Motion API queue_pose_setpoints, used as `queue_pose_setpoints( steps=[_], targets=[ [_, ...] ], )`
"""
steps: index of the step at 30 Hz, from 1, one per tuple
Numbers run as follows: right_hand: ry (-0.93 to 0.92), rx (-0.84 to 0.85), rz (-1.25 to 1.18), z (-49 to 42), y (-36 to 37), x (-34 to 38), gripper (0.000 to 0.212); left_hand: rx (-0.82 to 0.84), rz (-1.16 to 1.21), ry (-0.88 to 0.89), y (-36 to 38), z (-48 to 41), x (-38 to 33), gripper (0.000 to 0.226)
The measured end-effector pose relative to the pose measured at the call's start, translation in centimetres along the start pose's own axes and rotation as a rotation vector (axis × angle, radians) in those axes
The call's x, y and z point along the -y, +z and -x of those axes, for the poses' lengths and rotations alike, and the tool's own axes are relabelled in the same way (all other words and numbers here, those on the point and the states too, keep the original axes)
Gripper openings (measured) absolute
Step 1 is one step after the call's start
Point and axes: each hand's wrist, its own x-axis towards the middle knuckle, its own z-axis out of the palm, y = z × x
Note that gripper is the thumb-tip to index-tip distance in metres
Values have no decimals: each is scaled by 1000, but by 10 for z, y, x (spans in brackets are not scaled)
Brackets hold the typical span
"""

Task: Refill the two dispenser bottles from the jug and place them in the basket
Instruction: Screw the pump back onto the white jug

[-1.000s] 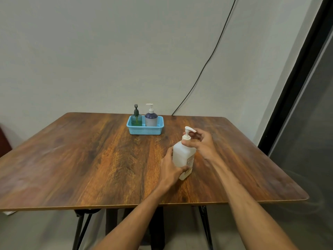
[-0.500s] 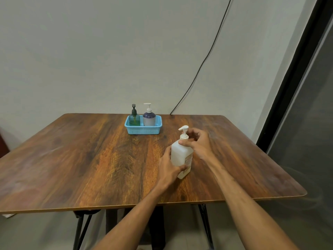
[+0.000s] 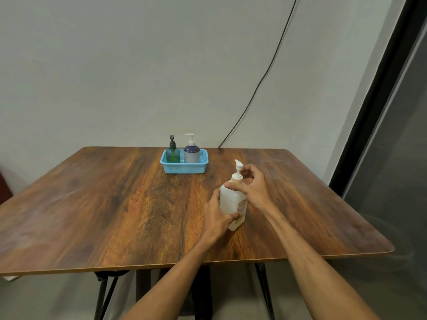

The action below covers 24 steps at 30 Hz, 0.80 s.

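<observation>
A white pump jug (image 3: 231, 199) stands on the wooden table (image 3: 115, 204), right of centre. My left hand (image 3: 217, 215) wraps around its lower body. My right hand (image 3: 251, 188) is at its neck, thumb and fingers curled around the pump collar. At the back of the table, a light blue basket (image 3: 184, 168) holds two dispenser bottles side by side: a green one with a dark pump (image 3: 172, 153) on the left and a purple one with a white pump (image 3: 191, 151) on the right. Both stand upright.
A black cable (image 3: 261, 82) runs down the wall to the table's back edge. A dark door or window frame (image 3: 374, 112) stands close to the table's right side. Black table legs (image 3: 104, 294) show below the front edge.
The view has shifted slightly. My right hand's fingers have turned around the jug's pump neck, and the nozzle has swung from pointing right to pointing left. The left hand keeps its hold.
</observation>
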Motion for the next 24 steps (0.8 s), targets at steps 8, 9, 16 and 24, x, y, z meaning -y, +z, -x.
queue_pose_setpoints(
  steps=[8,9,16,24],
  targets=[
    [-7,-49,21,-2,2,1,44,-6,-6,8,0,-1,1,84],
    [0,-39,12,-2,3,1,50,-7,-9,7,0,-1,1,84],
    [42,-20,22,-3,-1,-4,39,-7,-2,1,-2,0,-1,83],
    [57,-47,55,-5,4,-3,61,-5,-2,-11,-1,-1,-3,84]
  ],
)
